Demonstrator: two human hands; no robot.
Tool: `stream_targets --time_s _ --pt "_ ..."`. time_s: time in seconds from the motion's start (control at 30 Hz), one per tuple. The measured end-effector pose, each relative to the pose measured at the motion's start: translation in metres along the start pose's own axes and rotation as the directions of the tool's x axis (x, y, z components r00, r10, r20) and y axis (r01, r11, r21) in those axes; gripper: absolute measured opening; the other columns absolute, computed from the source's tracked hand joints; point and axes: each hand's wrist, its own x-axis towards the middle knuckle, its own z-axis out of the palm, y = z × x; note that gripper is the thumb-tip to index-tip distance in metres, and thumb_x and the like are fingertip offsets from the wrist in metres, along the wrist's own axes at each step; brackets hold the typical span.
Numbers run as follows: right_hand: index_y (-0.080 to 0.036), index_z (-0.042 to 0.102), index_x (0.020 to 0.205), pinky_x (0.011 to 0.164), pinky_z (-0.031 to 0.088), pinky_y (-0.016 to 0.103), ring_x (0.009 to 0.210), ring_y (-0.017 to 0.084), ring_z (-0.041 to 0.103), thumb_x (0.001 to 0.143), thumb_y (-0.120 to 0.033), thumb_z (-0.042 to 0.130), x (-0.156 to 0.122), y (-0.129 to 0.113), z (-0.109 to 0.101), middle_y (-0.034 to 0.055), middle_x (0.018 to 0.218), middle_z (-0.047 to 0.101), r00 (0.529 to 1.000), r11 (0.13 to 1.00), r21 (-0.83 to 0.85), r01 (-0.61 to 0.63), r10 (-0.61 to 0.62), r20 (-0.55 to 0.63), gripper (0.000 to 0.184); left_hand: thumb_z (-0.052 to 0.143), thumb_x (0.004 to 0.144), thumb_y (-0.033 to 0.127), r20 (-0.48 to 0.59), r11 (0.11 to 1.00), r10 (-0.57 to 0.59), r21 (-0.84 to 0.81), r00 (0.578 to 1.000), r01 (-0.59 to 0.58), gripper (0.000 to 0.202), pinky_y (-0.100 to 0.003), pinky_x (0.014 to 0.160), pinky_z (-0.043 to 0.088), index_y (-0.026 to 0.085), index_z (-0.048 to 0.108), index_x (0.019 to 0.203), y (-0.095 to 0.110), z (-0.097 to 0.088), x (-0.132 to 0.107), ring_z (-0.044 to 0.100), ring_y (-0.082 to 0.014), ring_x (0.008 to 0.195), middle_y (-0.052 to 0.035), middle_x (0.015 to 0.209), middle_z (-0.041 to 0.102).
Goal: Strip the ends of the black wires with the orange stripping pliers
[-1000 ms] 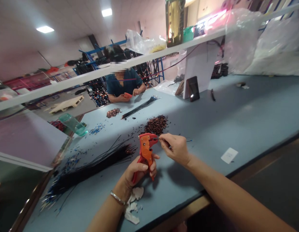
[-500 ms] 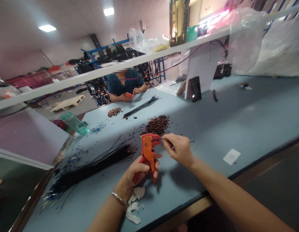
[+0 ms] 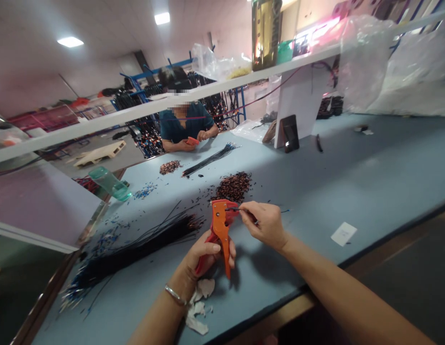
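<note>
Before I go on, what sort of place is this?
Probably a cable workshop or factory floor: a bundle of black wires lies on the bench, the left hand holds what looks like a wire stripper, and cables hang in the background.

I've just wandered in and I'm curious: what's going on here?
A person's left hand grips an orange hand tool; the right hand pinches a black wire at its jaws. A bundle of black wires lies to the left, a heap of dark pieces beyond the tool. Across the table, a co-worker holds a reddish object.
</note>
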Motion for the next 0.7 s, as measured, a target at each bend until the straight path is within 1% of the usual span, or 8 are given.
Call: stream_targets --time_s 0.07,0.1,0.23,0.3,0.5,0.6,0.7 --pt "-0.018 0.063 0.08 0.052 0.04 0.02 0.046 0.008 0.052 0.087 -0.019 0.051 0.0003 0.0 -0.0006 -0.0019 0.059 0.065 1.0 1.0 -0.002 -0.004 0.004 0.003 0.013 0.067 0.071 0.028 0.004 1.0 0.008 0.013 1.0 -0.008 0.056 -0.032 0.06 0.051 0.014 0.05 0.123 -0.0002 -0.0002 -0.0002 0.068 -0.0217 0.065 -0.0111 0.086 0.07" --pt "-0.018 0.063 0.081 0.052 0.04 0.02 0.046 0.008 0.052 0.087 -0.019 0.051 0.0004 0.0001 -0.001 -0.0019 0.059 0.065 1.0 1.0 -0.004 -0.007 0.007 0.002 0.013 0.067 0.071 0.027 0.001 1.0 0.01 0.015 1.0 -0.01 0.054 -0.032 0.061 0.052 0.014 0.051 0.121 -0.0003 -0.0005 -0.0003 0.068 -0.0218 0.066 -0.0119 0.088 0.071" --pt "-0.018 0.063 0.08 0.054 0.041 0.021 0.048 0.009 0.054 0.086 -0.019 0.053 0.0002 0.0012 -0.0017 -0.0016 0.06 0.065 1.0 1.0 -0.021 -0.022 0.022 -0.007 0.012 0.068 0.069 0.026 -0.028 1.0 0.014 0.009 1.0 -0.013 0.039 -0.033 0.064 0.053 0.01 0.06 0.104 -0.0008 -0.0021 -0.0002 0.068 -0.0216 0.068 -0.0131 0.089 0.071" --pt "-0.019 0.064 0.08 0.054 0.041 0.021 0.048 0.009 0.055 0.086 -0.019 0.052 -0.0007 0.0017 -0.0011 -0.0014 0.06 0.066 1.0 0.999 -0.017 -0.028 0.028 0.001 0.013 0.069 0.068 0.025 -0.036 1.0 0.005 0.011 0.999 -0.004 0.038 -0.033 0.065 0.053 0.009 0.062 0.102 -0.0004 -0.0018 -0.0001 0.068 -0.0215 0.068 -0.0132 0.088 0.071" --pt "-0.018 0.065 0.087 0.05 0.039 0.02 0.046 0.008 0.053 0.087 -0.021 0.05 -0.0041 0.0045 0.0023 -0.001 0.062 0.067 0.988 0.988 0.092 -0.126 0.116 0.105 0.015 0.07 0.071 0.03 -0.032 1.0 0.013 -0.012 0.999 -0.014 0.044 -0.034 0.068 0.053 0.01 0.063 0.109 0.0013 0.0032 0.0011 0.068 -0.0209 0.069 -0.0125 0.087 0.071" --pt "-0.018 0.066 0.09 0.052 0.042 0.02 0.051 0.009 0.058 0.089 -0.022 0.05 -0.005 0.0072 0.0031 0.0008 0.07 0.071 0.979 0.978 0.142 -0.151 0.129 0.155 0.017 0.07 0.072 0.028 -0.039 1.0 0.014 -0.009 0.999 -0.014 0.046 -0.034 0.071 0.053 0.01 0.062 0.114 0.0008 0.004 0.0019 0.069 -0.022 0.073 -0.0128 0.09 0.071" --pt "-0.018 0.067 0.092 0.056 0.046 0.02 0.058 0.011 0.064 0.089 -0.021 0.05 -0.0055 0.0093 0.003 0.0018 0.075 0.073 0.98 0.977 0.163 -0.141 0.114 0.164 0.017 0.068 0.075 0.024 -0.03 1.0 -0.01 -0.022 1.0 0.009 0.051 -0.039 0.074 0.053 0.012 0.057 0.123 -0.0006 0.0033 0.0022 0.07 -0.0255 0.08 -0.0134 0.096 0.071"
